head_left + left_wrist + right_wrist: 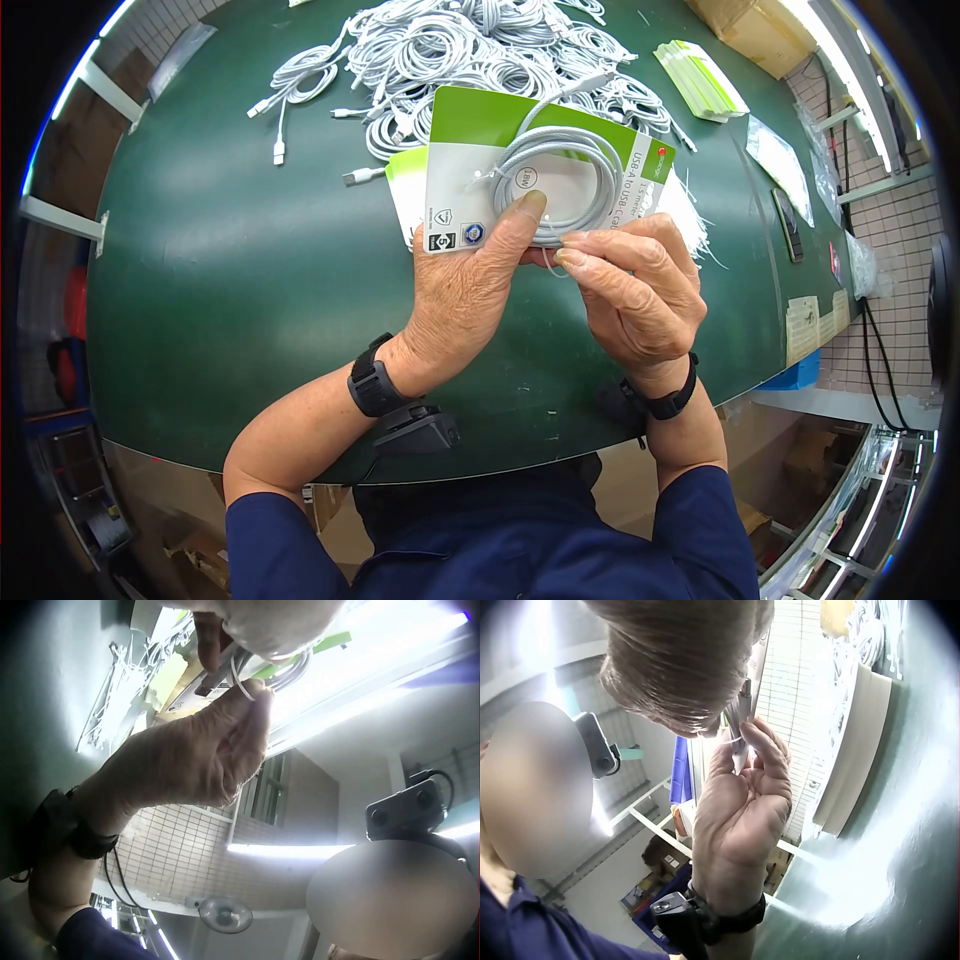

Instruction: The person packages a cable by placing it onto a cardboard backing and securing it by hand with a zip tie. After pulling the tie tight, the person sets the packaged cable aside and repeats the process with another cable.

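A coiled USB cable [608, 180] is lying against a printed card [458, 180] reading "USB-A to USB-C" and "1.5 meter". The left hand [462, 290] is gripping both; at the card's lower edge the right hand [645, 290] is pinching a thin tie [550, 268], seemingly securing the coil, probably needing tightening next. Beyond the card, more cables [430, 50] are lying on the table [220, 280].

Card [462, 185] is green up top, white below, printed "USB-A to USB-C", slightly tilted, gripped low by the left hand [460, 300]. The pale grey cable [606, 180] sits neatly coiled on its front, right hand [645, 290] pinching a thin white tie [552, 270] at the bottom.
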A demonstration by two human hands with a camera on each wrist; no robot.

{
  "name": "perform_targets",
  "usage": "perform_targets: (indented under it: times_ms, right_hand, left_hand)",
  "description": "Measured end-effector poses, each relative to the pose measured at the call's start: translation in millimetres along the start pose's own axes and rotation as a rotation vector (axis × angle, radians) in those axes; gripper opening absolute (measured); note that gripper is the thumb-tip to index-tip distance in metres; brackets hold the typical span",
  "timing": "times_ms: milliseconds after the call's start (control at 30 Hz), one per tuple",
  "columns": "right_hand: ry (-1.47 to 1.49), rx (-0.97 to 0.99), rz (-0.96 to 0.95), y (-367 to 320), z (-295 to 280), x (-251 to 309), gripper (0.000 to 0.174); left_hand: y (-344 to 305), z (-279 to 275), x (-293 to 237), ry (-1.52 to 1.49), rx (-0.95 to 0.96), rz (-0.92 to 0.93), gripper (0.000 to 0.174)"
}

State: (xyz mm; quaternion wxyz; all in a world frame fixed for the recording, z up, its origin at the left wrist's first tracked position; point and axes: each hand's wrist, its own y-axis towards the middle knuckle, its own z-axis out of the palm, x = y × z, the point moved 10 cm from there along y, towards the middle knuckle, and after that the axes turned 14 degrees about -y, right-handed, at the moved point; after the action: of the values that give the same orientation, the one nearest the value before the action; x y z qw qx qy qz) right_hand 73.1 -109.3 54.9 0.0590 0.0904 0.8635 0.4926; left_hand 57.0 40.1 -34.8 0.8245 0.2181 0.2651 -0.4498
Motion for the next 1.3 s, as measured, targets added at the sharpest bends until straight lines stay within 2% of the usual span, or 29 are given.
perform_targets:
  times_ms: [333,633,700,767,833,900,967,1033,1133,1200,1300]
  right_hand:
    - [0.012,0.013,-0.023,-1.9,4.0,2.9,0.037]
    - [0.024,-0.014,0.091,2.8,3.9,-9.1,0.034]
    - [0.068,0.016,0.149,2.3,9.4,-11.3,0.03]
    - [0.118,0.053,0.23,2.1,13.7,-14.7,0.027]
    - [0.169,0.09,0.326,3.4,15.3,-19.3,0.024]
    - [0.137,0.105,0.292,5.0,15.4,-17.1,0.024]
    - [0.074,0.108,0.215,3.3,14.7,-13.5,0.026]
    - [0.062,0.096,0.139,4.1,13.8,-9.0,0.028]
    - [0.027,0.107,0.057,1.1,13.0,-4.9,0.033]
    - [0.02,0.103,0.04,2.5,12.5,-1.8,0.034]
    - [0.012,0.106,0.111,5.0,11.5,-6.7,0.029]
  left_hand:
    - [0.2,-3.5,2.0,0.011,-0.016,-0.004,0.029]
    - [-1.7,2.5,0.8,0.074,0.04,-0.033,0.023]
    - [-6.5,7.9,-10.3,0.595,0.204,0.142,0.026]
    - [-12.3,11.7,-8.6,0.798,0.293,0.22,0.029]
    - [-11.7,13.3,-8.6,0.68,0.291,0.19,0.032]
    - [-10.1,11.8,-6.9,0.548,0.248,0.133,0.033]
    - [-7.0,2.7,1.9,0.339,0.133,-0.002,0.034]
    - [-9.1,5.7,-6.8,0.608,0.204,0.165,0.032]
    - [-9.8,7.4,-9.7,0.622,0.259,0.244,0.03]
    - [-10.0,9.2,-9.4,0.459,0.278,0.203,0.03]
    - [-8.5,5.7,-3.2,0.428,0.226,0.138,0.026]
